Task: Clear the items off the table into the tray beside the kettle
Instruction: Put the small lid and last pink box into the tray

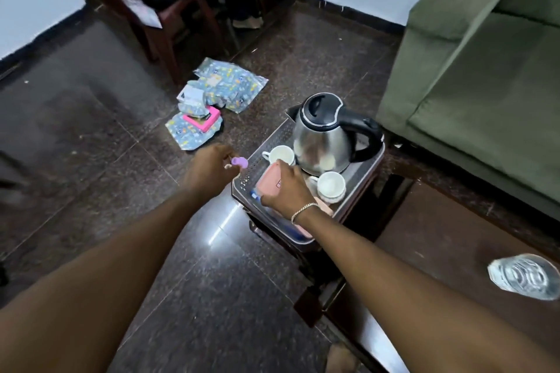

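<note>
A grey tray (pixel 257 162) sits on a small dark stand and carries a steel kettle (pixel 325 133) with a black handle and two white cups (pixel 281 154). My right hand (pixel 286 188) is over the tray's near half, shut on a pink flat box (pixel 269 182). A blue item and another pink one lie under that hand in the tray. My left hand (pixel 212 166) hovers just left of the tray's rim, pinching a small purple object (pixel 239 162). A clear plastic bottle (pixel 524 275) lies on the dark wooden table (pixel 439 251) at the right.
A green sofa (pixel 485 70) stands behind the table at the right. Patterned blue packets and a pink frame (pixel 209 100) lie on the dark tiled floor. A wooden chair (pixel 157 9) stands at the back. A bare foot shows at the bottom edge.
</note>
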A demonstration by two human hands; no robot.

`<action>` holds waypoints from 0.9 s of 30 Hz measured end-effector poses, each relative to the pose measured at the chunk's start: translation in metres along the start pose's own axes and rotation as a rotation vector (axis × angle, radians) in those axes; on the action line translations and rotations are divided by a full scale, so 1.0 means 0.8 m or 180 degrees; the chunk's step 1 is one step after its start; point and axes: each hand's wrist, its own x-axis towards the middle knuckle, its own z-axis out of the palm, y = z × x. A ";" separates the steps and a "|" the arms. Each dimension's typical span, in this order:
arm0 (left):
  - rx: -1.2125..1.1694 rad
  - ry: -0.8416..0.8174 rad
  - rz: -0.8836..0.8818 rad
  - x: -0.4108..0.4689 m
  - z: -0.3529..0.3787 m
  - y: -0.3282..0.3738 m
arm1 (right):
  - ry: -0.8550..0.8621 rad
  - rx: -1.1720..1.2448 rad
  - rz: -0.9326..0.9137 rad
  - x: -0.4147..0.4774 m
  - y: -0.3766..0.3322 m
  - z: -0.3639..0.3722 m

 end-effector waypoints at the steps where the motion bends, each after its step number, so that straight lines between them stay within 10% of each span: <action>1: -0.0010 -0.0013 0.0002 0.007 0.001 -0.003 | -0.0055 0.0019 0.0041 0.010 -0.002 0.005; 27: 0.0064 -0.0474 0.0049 0.037 0.078 -0.006 | 0.0751 -0.1457 -0.0292 0.020 -0.004 0.045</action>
